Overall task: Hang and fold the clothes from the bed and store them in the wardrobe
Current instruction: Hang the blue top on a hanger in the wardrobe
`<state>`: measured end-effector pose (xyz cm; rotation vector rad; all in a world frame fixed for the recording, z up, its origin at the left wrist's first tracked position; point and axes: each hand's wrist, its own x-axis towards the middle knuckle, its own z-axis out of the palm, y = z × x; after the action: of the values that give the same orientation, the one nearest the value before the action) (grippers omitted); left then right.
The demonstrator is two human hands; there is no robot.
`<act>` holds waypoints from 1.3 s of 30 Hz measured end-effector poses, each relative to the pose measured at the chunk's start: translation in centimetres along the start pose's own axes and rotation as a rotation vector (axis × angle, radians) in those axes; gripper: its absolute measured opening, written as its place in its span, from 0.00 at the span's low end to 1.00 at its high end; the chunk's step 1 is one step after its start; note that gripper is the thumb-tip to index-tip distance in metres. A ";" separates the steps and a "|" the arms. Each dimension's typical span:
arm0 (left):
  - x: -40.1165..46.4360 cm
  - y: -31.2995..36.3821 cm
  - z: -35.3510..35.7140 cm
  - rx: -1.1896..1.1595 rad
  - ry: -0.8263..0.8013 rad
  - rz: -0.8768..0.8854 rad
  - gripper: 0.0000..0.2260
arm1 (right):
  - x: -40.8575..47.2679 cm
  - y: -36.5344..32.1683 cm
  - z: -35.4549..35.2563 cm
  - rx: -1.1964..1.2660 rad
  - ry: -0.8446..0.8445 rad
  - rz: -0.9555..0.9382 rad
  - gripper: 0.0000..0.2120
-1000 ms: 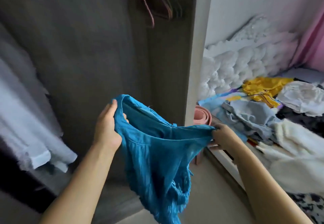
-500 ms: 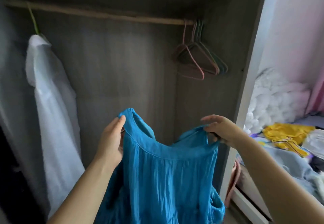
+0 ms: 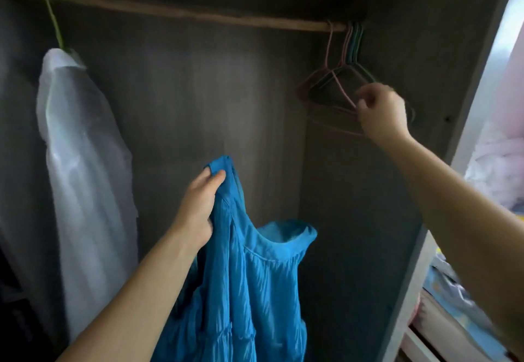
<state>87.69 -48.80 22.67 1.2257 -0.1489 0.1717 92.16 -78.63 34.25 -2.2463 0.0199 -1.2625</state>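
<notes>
Hangers [image 3: 337, 83] dangle from the rail [image 3: 198, 15], right at the right hand [image 3: 380, 112], which pinches a pink one; down-left, the left hand [image 3: 198, 208] grips the blue dress [image 3: 241, 276] by one strap, hanging lengthwise inside the wardrobe [image 3: 354, 219].

Crinkled blue cloth dress [image 3: 243, 285]

Left hand [image 3: 198, 208] clenched low, right hand [image 3: 380, 112] pinching, raised.
</notes>
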 end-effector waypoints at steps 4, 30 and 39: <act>2.2 -0.1 -0.8 0.012 0.031 -0.022 0.10 | 5.9 1.8 3.6 -0.194 -0.229 0.122 0.26; 0.3 -3.7 -8.4 0.089 0.346 -0.406 0.10 | -12.6 2.7 10.3 1.377 -0.323 0.546 0.21; -1.7 -2.7 -10.4 -0.002 0.292 -0.429 0.08 | -22.2 -3.3 10.9 1.370 -0.550 0.744 0.25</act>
<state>86.81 -40.02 16.38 1.1898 0.3660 -0.0247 87.59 -64.74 14.09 -1.0719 -0.1533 -0.0554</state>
